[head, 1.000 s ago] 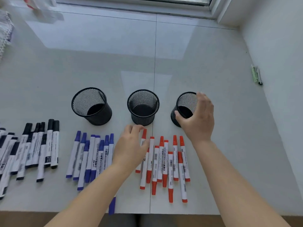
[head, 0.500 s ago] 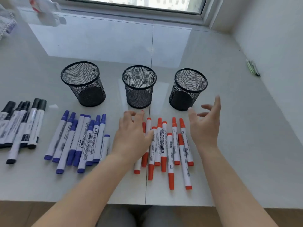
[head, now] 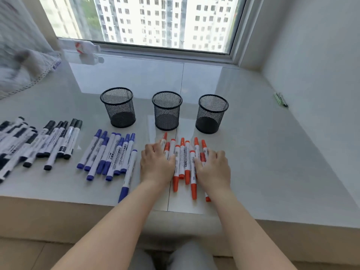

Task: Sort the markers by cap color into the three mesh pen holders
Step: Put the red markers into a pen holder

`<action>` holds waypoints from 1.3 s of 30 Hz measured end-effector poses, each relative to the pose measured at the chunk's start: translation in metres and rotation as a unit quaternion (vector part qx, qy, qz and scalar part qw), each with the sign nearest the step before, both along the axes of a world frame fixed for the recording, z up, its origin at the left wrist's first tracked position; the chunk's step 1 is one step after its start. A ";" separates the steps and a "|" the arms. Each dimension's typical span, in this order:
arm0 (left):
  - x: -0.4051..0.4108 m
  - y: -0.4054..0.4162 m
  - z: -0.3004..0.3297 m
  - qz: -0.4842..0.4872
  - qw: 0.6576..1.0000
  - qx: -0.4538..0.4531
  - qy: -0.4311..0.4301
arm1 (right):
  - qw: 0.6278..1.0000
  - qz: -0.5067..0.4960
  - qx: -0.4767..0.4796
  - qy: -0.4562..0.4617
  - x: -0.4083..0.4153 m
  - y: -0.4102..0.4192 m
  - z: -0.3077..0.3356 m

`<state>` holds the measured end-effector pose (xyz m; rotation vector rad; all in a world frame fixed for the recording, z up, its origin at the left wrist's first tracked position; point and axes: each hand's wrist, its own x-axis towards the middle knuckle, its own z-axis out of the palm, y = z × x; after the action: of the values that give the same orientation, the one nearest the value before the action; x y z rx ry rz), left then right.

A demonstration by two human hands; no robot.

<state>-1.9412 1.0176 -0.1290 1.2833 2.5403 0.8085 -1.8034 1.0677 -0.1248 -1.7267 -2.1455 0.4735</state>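
Note:
Three black mesh pen holders stand in a row, left [head: 118,107], middle [head: 167,110] and right [head: 212,113], all empty. Below them lie several red-capped markers [head: 183,160] in a bunch. My left hand [head: 155,165] rests on the bunch's left side, fingers curved over the markers. My right hand [head: 213,168] rests on its right side, fingers bent over the markers. Both hands press the bunch from either side. Several blue-capped markers [head: 111,154] lie to the left, and several black-capped markers [head: 39,145] lie further left.
The glossy white sill [head: 263,152] ends in a front edge just below the markers. A wall runs along the right, with a small green and black object [head: 280,99] beside it. A cloth [head: 21,69] and a white packet [head: 83,48] lie at the back left under the window.
My right hand has left the right holder and come down onto the red markers. My left hand stayed on them. The camera has tilted up, showing the window.

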 end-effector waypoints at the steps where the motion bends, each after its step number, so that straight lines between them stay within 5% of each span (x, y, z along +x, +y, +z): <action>1: 0.001 0.000 0.000 0.005 1.000 0.005 -0.003 | 1.000 0.000 -0.001 -0.008 -0.001 0.000 0.001; 23: -0.009 0.003 0.010 0.006 0.997 -0.076 0.030 | 0.989 0.000 -0.026 -0.145 0.015 0.009 0.014; 36: 0.001 0.002 0.014 0.039 0.998 0.016 -0.040 | 0.996 -0.026 -0.062 -0.059 0.032 0.020 0.018; 39: 0.001 0.004 0.017 0.046 0.995 0.042 -0.077 | 0.985 -0.029 -0.147 0.091 0.039 0.026 0.023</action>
<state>-1.9399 1.0216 -0.1116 1.0863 2.4814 1.0021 -1.7644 1.0941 -0.1021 -1.8088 -1.9696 0.9326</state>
